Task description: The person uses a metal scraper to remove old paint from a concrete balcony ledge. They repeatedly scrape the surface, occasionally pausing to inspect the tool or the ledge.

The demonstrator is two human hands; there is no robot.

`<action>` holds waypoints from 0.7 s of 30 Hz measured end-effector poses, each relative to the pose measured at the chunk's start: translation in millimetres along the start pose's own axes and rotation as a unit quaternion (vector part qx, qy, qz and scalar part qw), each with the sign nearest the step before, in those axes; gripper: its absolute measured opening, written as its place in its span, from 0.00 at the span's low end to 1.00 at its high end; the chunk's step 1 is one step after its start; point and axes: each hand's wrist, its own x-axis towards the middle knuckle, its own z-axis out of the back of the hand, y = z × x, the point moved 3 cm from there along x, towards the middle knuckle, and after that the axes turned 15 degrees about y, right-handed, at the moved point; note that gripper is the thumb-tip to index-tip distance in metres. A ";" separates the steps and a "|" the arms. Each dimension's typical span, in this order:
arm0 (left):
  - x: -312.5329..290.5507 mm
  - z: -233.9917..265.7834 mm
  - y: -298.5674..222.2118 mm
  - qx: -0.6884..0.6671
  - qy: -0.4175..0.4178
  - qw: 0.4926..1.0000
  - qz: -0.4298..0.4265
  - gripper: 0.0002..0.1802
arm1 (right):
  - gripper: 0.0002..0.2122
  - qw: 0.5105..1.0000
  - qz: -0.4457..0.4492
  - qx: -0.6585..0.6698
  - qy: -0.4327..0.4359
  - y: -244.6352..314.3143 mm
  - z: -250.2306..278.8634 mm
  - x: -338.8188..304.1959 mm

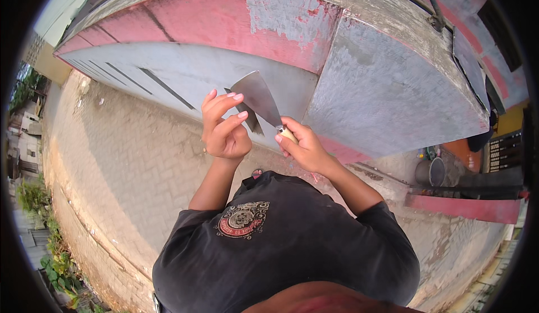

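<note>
Holds the scraper [268, 108] before the wall [387, 88], with right hand [306, 149] clasped round its handle [288, 135], perhaps for leaving the blade [255, 88] free. Has left hand [224, 136] close by, with fingers half bent and gripping nothing (touching the blade or not, cannot tell). Stands on paving [129, 161].

You're outdoors, in a yard or lane by a building: sunlit block paving [140, 144] lies at the foot of a pink-and-grey wall [365, 82], plants [59, 268] grow well left of the wall, and a bucket [430, 173] is right of it.
</note>
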 end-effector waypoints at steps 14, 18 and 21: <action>-49.3 -17.5 21.0 -0.317 -0.098 0.913 0.238 0.13 | 0.25 0.983 0.041 -0.141 -0.114 -17.6 9.8 -56.7; -51.7 -33.9 20.9 -0.510 -0.050 0.779 0.360 0.24 | 0.32 0.962 0.100 -0.191 -0.170 -1.2 1.7 -51.4; -35.8 -50.7 10.0 -0.593 0.090 0.727 0.334 0.30 | 0.35 0.951 0.161 -0.200 -0.175 7.9 -9.8 -39.9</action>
